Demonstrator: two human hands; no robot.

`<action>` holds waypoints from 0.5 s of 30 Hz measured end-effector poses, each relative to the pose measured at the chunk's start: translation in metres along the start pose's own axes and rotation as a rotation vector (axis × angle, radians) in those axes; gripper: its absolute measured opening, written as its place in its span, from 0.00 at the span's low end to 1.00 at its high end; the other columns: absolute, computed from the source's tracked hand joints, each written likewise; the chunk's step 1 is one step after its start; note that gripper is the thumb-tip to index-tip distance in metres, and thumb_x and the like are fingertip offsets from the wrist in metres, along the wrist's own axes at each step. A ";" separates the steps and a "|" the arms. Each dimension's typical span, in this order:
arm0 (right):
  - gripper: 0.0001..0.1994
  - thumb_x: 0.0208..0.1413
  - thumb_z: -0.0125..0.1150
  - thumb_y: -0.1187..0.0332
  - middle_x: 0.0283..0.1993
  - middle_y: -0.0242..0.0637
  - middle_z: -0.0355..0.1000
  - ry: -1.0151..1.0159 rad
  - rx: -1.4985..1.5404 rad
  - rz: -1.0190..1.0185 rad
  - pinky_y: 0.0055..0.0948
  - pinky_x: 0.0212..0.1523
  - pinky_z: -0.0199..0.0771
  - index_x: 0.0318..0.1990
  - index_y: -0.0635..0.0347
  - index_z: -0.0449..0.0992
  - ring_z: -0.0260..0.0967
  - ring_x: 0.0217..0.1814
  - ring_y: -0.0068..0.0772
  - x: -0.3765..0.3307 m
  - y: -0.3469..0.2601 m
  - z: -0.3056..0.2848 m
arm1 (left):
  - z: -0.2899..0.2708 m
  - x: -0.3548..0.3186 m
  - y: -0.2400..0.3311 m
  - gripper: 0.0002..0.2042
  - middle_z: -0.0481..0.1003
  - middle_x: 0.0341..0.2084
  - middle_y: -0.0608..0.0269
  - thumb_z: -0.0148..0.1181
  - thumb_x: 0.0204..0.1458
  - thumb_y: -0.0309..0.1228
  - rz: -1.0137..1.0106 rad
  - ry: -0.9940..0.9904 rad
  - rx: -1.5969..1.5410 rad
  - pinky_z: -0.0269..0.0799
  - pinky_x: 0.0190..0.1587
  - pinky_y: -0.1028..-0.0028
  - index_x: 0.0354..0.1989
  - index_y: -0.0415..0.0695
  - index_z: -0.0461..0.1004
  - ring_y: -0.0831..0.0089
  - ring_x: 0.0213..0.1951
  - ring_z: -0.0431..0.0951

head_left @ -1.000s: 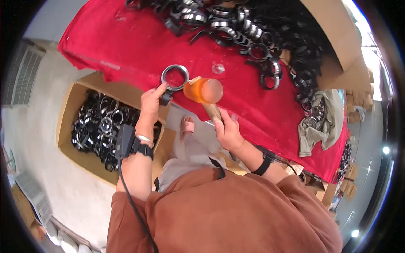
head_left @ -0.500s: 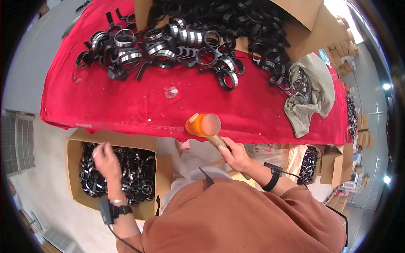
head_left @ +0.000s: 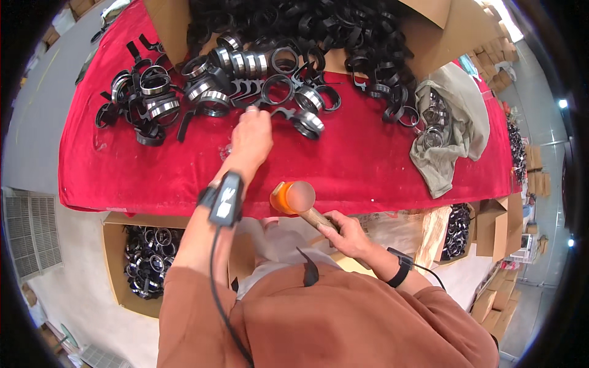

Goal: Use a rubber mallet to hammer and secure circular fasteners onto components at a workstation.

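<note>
While the right hand (head_left: pixel 351 236) stays clamped around the handle of the mallet (head_left: pixel 293 197), the left hand (head_left: pixel 253 138) has swung from over the floor box (head_left: pixel 138 305) up across the red cloth (head_left: pixel 362 153) to the front of the heaped rings (head_left: pixel 248 64). A second ago it held a ring beside the mallet head; that piece is no longer with it, and I cannot tell which of those in the box, if any, it is. For the work, this reads as a change from one piece to another. The left fingertips are bunched close together by the black tab of the near ring (head_left: pixel 307 124), which lies tilted at the heap's front edge; whether they pinch it is hidden by the hand's own back. The mallet head is over the cloth's near edge, well apart from the rings. Overlapping tabs and bands crowd the reach, so a neighbour could catch and drag along. A cable (head_left: pixel 216 288) trails from the left wrist unit (head_left: pixel 227 199) down past the sleeve. Behind the heap, a carton (head_left: pixel 445 43) closes off the far side, and to the right a green cloth (head_left: pixel 469 116) lies bundled around more rings.
</note>
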State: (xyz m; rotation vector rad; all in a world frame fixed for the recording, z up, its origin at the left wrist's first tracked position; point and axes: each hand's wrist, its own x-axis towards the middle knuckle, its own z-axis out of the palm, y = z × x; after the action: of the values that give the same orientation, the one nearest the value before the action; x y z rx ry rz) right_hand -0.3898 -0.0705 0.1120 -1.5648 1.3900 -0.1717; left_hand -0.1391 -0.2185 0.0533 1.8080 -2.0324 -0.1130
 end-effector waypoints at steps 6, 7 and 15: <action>0.17 0.55 0.55 0.59 0.24 0.42 0.71 0.004 0.083 -0.004 0.31 0.28 0.70 0.44 0.63 0.70 0.70 0.25 0.30 0.001 0.004 0.007 | -0.066 -0.143 -0.071 0.12 0.64 0.36 0.42 0.48 0.45 0.17 -0.322 0.396 0.017 0.70 0.37 0.59 0.41 0.34 0.62 0.45 0.36 0.69; 0.16 0.55 0.55 0.60 0.24 0.40 0.70 0.028 0.120 0.024 0.30 0.27 0.69 0.44 0.64 0.70 0.69 0.24 0.27 0.002 0.004 0.009 | -0.062 -0.167 -0.081 0.13 0.64 0.37 0.41 0.47 0.45 0.17 -0.347 0.455 0.064 0.69 0.39 0.59 0.41 0.33 0.62 0.45 0.38 0.68; 0.15 0.57 0.53 0.62 0.23 0.30 0.65 -0.031 0.326 -0.030 0.22 0.23 0.66 0.46 0.65 0.70 0.64 0.23 0.16 0.016 -0.049 0.051 | -0.022 -0.247 -0.066 0.24 0.64 0.39 0.36 0.47 0.45 0.15 -0.458 0.496 -0.080 0.66 0.42 0.58 0.53 0.28 0.51 0.44 0.41 0.67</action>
State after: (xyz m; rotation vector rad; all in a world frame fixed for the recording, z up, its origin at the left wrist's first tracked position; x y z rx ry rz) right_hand -0.3172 -0.0626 0.1141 -1.3116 1.2437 -0.3717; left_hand -0.0524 0.0143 -0.0105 1.9768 -1.2462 0.1129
